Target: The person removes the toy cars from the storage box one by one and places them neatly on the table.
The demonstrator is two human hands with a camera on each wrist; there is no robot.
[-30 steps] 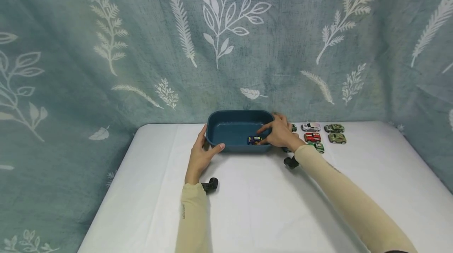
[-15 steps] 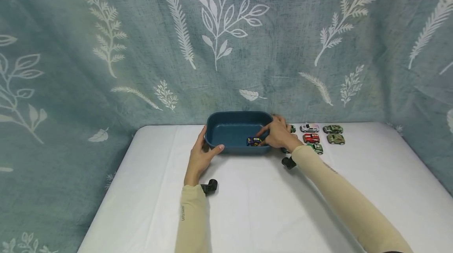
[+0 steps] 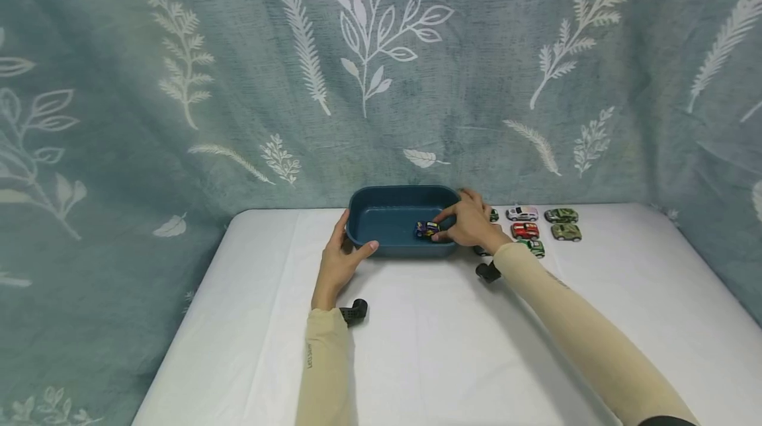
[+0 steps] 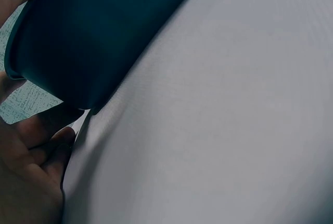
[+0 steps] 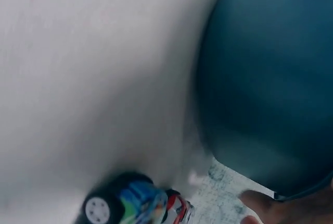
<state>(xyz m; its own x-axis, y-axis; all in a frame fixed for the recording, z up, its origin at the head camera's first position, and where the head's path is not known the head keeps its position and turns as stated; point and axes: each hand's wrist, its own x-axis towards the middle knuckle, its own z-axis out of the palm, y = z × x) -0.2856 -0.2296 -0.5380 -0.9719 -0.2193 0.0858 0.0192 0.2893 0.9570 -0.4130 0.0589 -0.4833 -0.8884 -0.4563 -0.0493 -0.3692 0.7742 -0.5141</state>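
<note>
A dark blue oblong tray (image 3: 381,244) stands at the back of the white table. My left hand (image 3: 351,247) grips the tray's left end, thumb on the near wall; the left wrist view shows the tray's outer wall (image 4: 93,36) with that hand (image 4: 26,177) beside it. My right hand (image 3: 440,228) reaches over the tray's right end and pinches a small blue toy car (image 3: 425,229) inside the tray. The right wrist view shows the tray's outer wall (image 5: 270,78) and a blurred fingertip (image 5: 276,208).
Several toy cars are lined up right of the tray: white (image 3: 522,213), red (image 3: 525,230), two green (image 3: 561,215) (image 3: 566,232). Another car (image 5: 135,206) sits on the table under my right wrist. A leaf-patterned cloth (image 3: 381,82) hangs behind the table.
The blue toy car has shifted a little toward the back of the tray between my right hand's fingers. The left hand and the tray have stayed put.
</note>
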